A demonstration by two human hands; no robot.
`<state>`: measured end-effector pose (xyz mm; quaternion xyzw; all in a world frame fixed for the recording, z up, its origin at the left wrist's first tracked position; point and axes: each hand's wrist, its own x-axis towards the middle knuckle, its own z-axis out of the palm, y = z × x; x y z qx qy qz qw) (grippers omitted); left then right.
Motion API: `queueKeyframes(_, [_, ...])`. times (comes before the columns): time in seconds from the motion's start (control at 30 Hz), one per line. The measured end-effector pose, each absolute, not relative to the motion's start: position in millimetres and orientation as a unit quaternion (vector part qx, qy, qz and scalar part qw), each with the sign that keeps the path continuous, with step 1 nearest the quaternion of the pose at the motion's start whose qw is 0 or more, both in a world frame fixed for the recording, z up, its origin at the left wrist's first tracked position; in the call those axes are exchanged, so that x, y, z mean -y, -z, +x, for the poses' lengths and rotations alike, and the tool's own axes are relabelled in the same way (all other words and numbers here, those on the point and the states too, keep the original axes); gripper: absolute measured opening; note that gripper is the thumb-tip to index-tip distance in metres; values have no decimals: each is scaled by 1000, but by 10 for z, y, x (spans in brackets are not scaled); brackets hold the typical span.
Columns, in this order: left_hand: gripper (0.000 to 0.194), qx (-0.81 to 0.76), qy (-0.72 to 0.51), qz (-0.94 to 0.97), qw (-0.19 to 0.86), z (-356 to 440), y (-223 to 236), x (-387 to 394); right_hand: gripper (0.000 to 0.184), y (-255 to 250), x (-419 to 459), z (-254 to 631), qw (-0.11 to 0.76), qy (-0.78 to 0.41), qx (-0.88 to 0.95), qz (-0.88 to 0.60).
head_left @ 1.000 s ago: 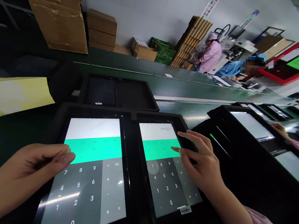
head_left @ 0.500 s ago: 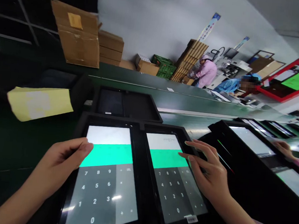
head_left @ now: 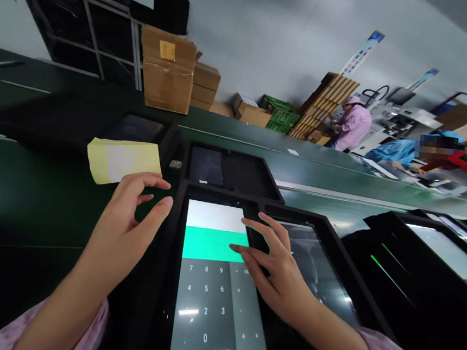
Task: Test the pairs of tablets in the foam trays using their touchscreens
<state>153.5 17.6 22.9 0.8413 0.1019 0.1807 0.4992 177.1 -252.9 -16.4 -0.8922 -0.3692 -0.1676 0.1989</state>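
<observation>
A tablet (head_left: 211,244) with a calculator on its lit screen lies in a black tray in front of me. My right hand (head_left: 277,260) is over the upper right of that screen, fingers spread and holding nothing; whether a fingertip touches the glass I cannot tell. To the left of the tablet hovers my left hand (head_left: 134,218), thumb and fingers apart with nothing between them. A second tablet (head_left: 316,258), its screen now dark grey, sits in the tray's right side, partly behind my right hand and forearm.
Beyond the tablets lies another black tray (head_left: 249,176) with a dark tablet (head_left: 206,166) in its left half. Yellow paper (head_left: 137,158) is at the left. More trays with a lit tablet (head_left: 439,247) stand at right. Two people work farther back, near cardboard boxes (head_left: 169,71).
The right tablet's screen has gone from the calculator to dark grey. My right hand has moved from it to the left tablet. My left hand has lifted off the left tablet's edge and opened.
</observation>
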Motion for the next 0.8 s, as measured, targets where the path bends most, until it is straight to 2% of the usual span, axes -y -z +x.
queueKeyframes(0.13, [46, -126, -144, 867, 461, 1571, -223, -214, 29, 189, 2615, 1773, 197, 174, 358, -896])
queueKeyframes(0.27, [76, -97, 36, 907, 407, 1559, -166, -235, 31, 198, 2681, 1792, 210, 190, 349, -893])
queueKeyframes(0.33, [83, -63, 118, 913, 386, 1531, -139, -246, 31, 202, 2670, 1785, 213, 183, 358, -890])
queueKeyframes(0.53, [91, -22, 154, 928, 340, 1500, -87, -199, 30, 218, 2649, 1761, 210, 169, 362, -892])
queueKeyframes(0.7, [84, -15, 193, 935, 298, 1505, -110, -155, 30, 196, 2711, 1755, 232, 185, 345, -890])
queueKeyframes(0.8, [87, -8, 203, 936, 288, 1488, -127, -130, 31, 158, 2639, 1686, 235, 172, 388, -874])
